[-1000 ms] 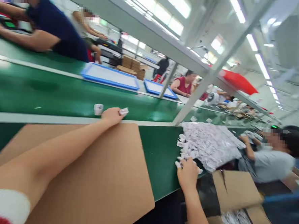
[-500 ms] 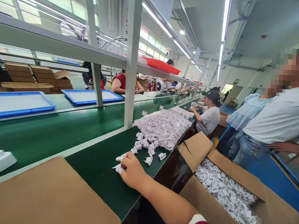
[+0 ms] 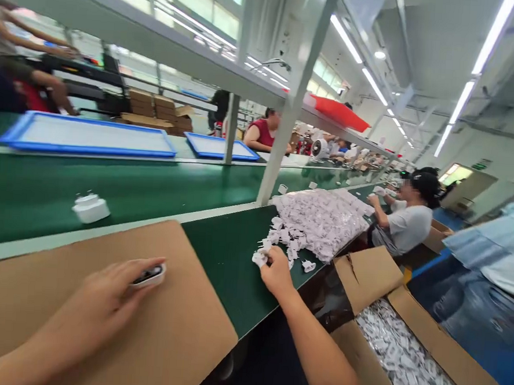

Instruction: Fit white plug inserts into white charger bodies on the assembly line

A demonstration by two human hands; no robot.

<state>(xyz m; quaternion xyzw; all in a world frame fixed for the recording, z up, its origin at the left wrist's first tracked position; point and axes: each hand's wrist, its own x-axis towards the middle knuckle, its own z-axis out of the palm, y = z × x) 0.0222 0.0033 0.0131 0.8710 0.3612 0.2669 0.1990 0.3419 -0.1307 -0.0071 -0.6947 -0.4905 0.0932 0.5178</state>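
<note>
My left hand (image 3: 115, 294) is closed around a white charger housing (image 3: 154, 274) whose open end shows a dark inside. It is over a brown cardboard sheet (image 3: 189, 310). My right hand (image 3: 276, 269) pinches a white plug piece (image 3: 259, 257) at the near edge of a loose heap of white plug pieces (image 3: 295, 241). Behind the heap, a clear plastic bag (image 3: 325, 217) full of similar pieces lies on the green work surface (image 3: 218, 260). Fingers hide part of both held pieces.
A white charger (image 3: 91, 207) lies on the green belt (image 3: 126, 187) beyond a pale rail. Blue-rimmed trays (image 3: 98, 149) stand farther back. A metal post (image 3: 282, 136) rises beside the bag. At right is an open carton (image 3: 367, 277) of bagged pieces; a seated co-worker (image 3: 406, 219) is beyond.
The view has swung left, and my left hand has come into sight with a charger housing. My right hand still holds white plug material and is now closer to the loose heap.
</note>
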